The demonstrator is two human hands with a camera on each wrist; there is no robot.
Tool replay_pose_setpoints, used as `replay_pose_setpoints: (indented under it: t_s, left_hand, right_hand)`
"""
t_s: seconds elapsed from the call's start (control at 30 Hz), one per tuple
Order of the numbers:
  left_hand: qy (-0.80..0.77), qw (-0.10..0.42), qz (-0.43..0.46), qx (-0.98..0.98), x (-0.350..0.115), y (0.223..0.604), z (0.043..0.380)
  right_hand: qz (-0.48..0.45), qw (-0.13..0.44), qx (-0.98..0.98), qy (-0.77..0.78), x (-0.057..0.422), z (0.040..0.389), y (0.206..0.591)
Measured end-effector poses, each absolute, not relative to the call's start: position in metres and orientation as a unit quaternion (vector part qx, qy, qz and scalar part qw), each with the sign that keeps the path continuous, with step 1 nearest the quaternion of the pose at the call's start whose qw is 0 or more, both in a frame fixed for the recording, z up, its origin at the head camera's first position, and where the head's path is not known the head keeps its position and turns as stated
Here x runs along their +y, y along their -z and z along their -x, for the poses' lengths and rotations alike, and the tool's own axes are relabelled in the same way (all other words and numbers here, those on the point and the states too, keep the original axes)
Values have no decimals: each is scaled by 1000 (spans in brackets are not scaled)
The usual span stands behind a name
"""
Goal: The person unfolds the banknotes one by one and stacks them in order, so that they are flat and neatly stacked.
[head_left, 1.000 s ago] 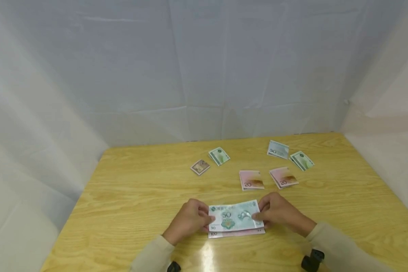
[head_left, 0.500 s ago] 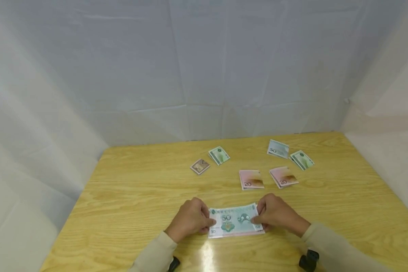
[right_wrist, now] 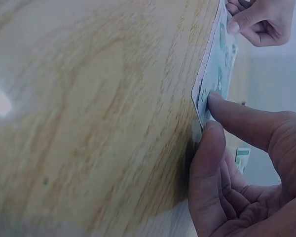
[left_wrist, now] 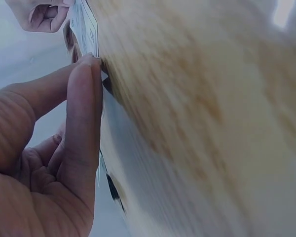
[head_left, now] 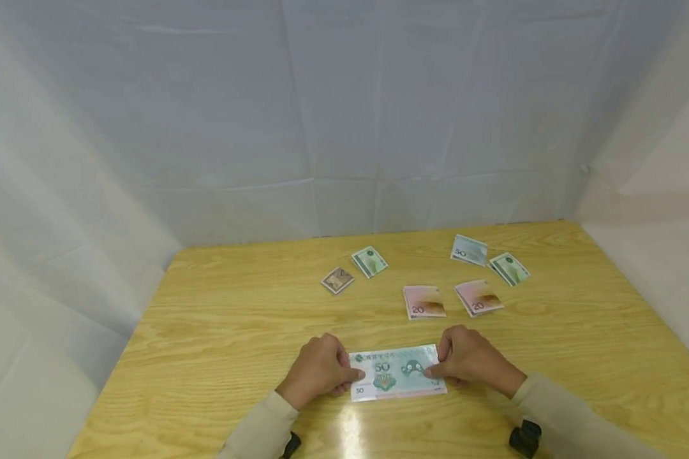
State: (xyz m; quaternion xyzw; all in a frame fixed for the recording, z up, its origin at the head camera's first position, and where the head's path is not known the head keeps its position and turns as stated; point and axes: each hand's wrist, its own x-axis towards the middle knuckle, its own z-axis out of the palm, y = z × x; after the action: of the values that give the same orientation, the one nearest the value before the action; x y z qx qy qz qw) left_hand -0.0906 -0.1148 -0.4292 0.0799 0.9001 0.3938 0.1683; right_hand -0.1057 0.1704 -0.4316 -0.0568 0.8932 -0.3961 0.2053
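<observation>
A green 50 banknote (head_left: 390, 376) lies flat, face up, near the front of the table, over a pink banknote (head_left: 402, 396) of which only a thin strip shows along the near edge. My left hand (head_left: 321, 370) pinches the left end of the notes between thumb and fingers. At the right end, my right hand (head_left: 473, 362) pinches them the same way. In the right wrist view, the thumb and forefinger (right_wrist: 246, 123) meet at the corner of the green banknote (right_wrist: 214, 64). The left wrist view has the left fingertips (left_wrist: 84, 79) right at the note's edge, close over the wood.
Farther back on the wooden table (head_left: 235, 331) lie folded banknotes: a brown one (head_left: 337, 280), green ones (head_left: 370, 262) (head_left: 510, 269), a blue-grey 50 note (head_left: 469, 250) and pink 20 notes (head_left: 424, 302) (head_left: 479, 298). White sheeting (head_left: 344, 127) hangs behind and at both sides.
The green note has come down toward me over the pink one, whose near strip has narrowed from a wide band to a sliver. Both hands keep their pinch on the ends.
</observation>
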Motion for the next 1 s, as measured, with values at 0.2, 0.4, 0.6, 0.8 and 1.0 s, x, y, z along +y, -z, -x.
replay_pose_setpoints:
  t_s: [0.2,0.4,0.6,0.8,1.0]
  left_hand:
    - [-421,170,-87,887,-118,427,92]
    - [-441,146,-88,881,-127,422,96]
    - [-459,133,-78,875,-135,420,98]
    - [-494,131,-72,856,-139,422,98]
    - [-512,138,-58,846,-140,424,97]
  right_hand:
    - [106,199,870,439,179,111,425]
    - [84,160,872,455,195,131,412]
    - [32,122,888,442,217,161,409]
    - [23,71,893,444,240,185,414]
    - [-30,57,887,458,255,208,426]
